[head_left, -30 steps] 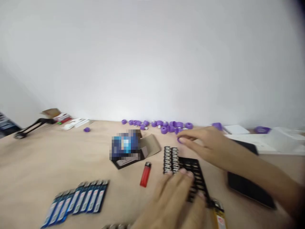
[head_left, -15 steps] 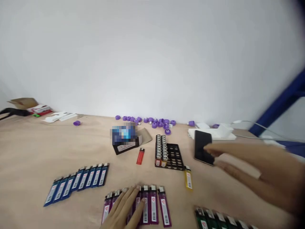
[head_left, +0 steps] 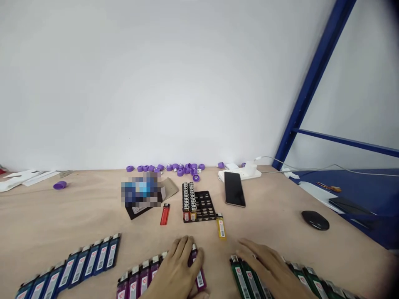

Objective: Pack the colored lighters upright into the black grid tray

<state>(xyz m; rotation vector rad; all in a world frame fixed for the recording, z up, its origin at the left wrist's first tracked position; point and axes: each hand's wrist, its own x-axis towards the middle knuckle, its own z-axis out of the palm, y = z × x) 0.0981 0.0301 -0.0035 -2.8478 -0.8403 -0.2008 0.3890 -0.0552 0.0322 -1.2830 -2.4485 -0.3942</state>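
My left hand (head_left: pixel 177 265) lies palm down on a row of purple lighters (head_left: pixel 144 280), fingers stretched forward and thumb apart. The rightmost purple lighter shows between its thumb and fingers. To the right, my right hand (head_left: pixel 269 268) is spread over a row of green lighters (head_left: pixel 242 282) and covers several of them. Neither hand is closed round a lighter. A slanting row of blue lighters (head_left: pixel 80 268) lies to the left. Beyond the hands, a single yellow lighter (head_left: pixel 221 227) and a red lighter (head_left: pixel 165 214) lie on the cloth.
A black rack (head_left: pixel 205 206) holds two columns of upright lighters (head_left: pixel 189 201). Nearby stand a dark box (head_left: pixel 139 211) and, along the wall, purple caps (head_left: pixel 187 169). Rightward are a phone (head_left: pixel 234 189), a power strip (head_left: pixel 245 173), a black mouse (head_left: pixel 315 220) and a blue frame (head_left: pixel 307 91).
My right hand has come down from beside the phone onto the green lighters. My left hand has shifted rightward along the purple row. The view has turned to the right.
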